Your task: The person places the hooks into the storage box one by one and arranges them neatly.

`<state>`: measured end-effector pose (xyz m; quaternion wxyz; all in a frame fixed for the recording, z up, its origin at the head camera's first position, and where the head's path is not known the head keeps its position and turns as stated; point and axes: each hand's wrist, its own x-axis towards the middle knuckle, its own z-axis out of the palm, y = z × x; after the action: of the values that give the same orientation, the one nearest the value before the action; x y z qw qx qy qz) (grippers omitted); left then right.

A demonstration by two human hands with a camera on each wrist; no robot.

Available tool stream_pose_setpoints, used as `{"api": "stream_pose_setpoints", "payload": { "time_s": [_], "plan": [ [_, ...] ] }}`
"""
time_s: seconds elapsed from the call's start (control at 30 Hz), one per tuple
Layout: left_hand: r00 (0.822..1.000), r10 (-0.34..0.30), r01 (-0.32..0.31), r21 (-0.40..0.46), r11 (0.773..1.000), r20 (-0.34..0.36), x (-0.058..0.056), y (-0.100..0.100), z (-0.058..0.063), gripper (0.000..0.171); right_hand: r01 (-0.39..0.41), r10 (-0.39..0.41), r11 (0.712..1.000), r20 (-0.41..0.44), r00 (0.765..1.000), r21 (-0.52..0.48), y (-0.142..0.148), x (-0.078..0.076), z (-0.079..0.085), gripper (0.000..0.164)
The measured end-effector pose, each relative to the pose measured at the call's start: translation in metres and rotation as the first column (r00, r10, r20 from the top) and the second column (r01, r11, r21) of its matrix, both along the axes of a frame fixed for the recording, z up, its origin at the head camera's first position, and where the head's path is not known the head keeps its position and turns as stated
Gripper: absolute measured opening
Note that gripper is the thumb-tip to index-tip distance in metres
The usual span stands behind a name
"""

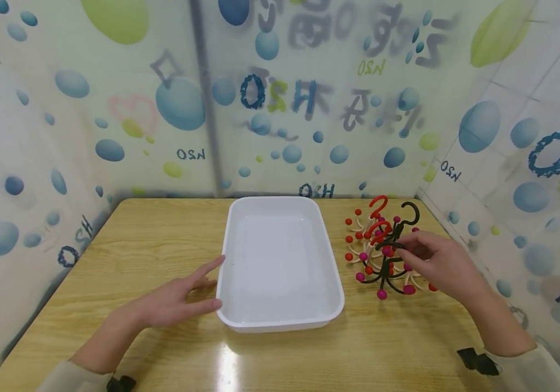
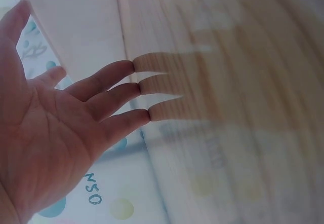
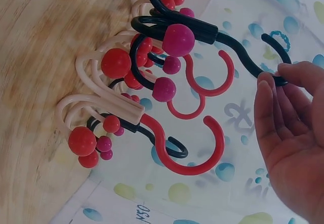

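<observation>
A white rectangular tray (image 1: 280, 267) sits on the wooden table. My left hand (image 1: 174, 302) touches its left rim with fingers and thumb spread; in the left wrist view the fingers (image 2: 104, 84) are straight. To the tray's right stands a cluster of hook hangers with curved, ball-tipped arms. My right hand (image 1: 439, 264) pinches the curved top of a black hanger (image 3: 245, 57) with pink balls between thumb and fingertips. Beside it are cream hangers with red hooks (image 3: 190, 171) and red balls. Another black hook (image 1: 411, 212) rises at the back of the cluster.
Light wood tabletop (image 1: 162, 234) extends around the tray. Beyond the table's back edge and along both sides hang pale curtains (image 1: 309, 136) printed with blue and green drops. Hangers overlap each other closely at the right edge of the table.
</observation>
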<state>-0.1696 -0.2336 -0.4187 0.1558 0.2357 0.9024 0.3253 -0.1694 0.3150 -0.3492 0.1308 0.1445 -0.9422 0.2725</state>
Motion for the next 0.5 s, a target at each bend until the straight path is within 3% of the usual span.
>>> {"api": "stream_pose_setpoints", "payload": {
  "time_s": [0.5],
  "plan": [
    [1.0,0.006,-0.006,-0.009,1.0,0.005,0.0,0.0,0.001,0.088,0.011,-0.01,1.0,-0.162,0.987,0.003,-0.003,-0.01,-0.011,0.01]
  ]
}}
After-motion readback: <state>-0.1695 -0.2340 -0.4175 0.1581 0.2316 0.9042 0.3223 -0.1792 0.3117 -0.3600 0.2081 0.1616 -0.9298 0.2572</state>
